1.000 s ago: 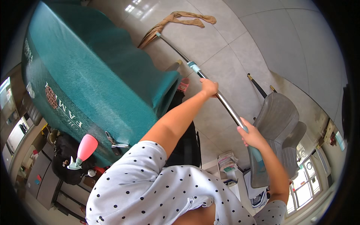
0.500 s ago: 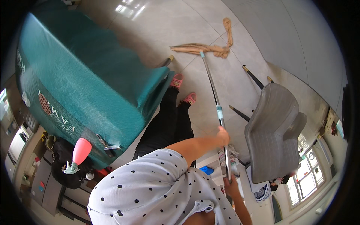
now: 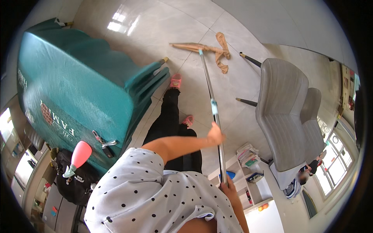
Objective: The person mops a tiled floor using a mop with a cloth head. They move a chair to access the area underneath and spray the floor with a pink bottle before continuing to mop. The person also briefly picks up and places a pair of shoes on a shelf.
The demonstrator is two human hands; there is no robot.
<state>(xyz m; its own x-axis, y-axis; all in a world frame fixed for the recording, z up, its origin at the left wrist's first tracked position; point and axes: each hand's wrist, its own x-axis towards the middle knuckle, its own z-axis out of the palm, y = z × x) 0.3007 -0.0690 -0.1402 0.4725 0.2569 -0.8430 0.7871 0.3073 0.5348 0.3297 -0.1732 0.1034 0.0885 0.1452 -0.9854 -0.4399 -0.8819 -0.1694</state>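
A mop with a long silver pole (image 3: 207, 77) slants across the middle of the view. Its head is draped with a tan cloth (image 3: 221, 52) that lies on the floor, one end trailing in a crumpled tail. Around the middle of the pole, below its pale blue collar, my left hand (image 3: 215, 135) is closed. Lower down, near the pole's end and close to my body, my right hand (image 3: 229, 187) is wrapped round it too.
On the left a table under a green cloth (image 3: 81, 89) carries keys (image 3: 105, 144) and a pink spray bottle (image 3: 81, 154). Grey chairs (image 3: 283, 116) stand at the right, their legs near the mop. Behind my hands is a white shelf (image 3: 256, 190). Glossy tiles (image 3: 163, 23) cover the floor.
The pole and both hands have shifted left in view. The mop head has moved left, and the cloth's tail now bends toward me. My feet and the surroundings also sit differently in view.
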